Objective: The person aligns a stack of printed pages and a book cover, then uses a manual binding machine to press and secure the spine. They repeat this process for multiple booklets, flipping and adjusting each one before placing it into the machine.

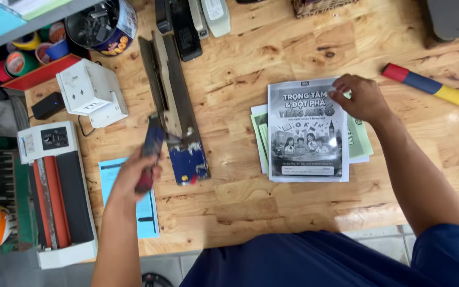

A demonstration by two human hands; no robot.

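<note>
Your left hand (136, 172) reaches forward with the arm nearly straight, fingers wrapped around a slim dark handle with a red end (150, 157); the motion blurs it, so its exact kind is unclear. It hangs just beside the long-arm stapler (173, 109), a flat dark metal bar with a worn blue base. Your right hand (359, 98) stretches in from the right, wrist bent, fingers half curled and pressing on the upper right corner of the booklet (306, 130), gripping nothing. The booklet has a grey printed cover and lies flat on pale green and white sheets (358, 139), right of the stapler, on the knotty pine tabletop (251, 64).
</note>
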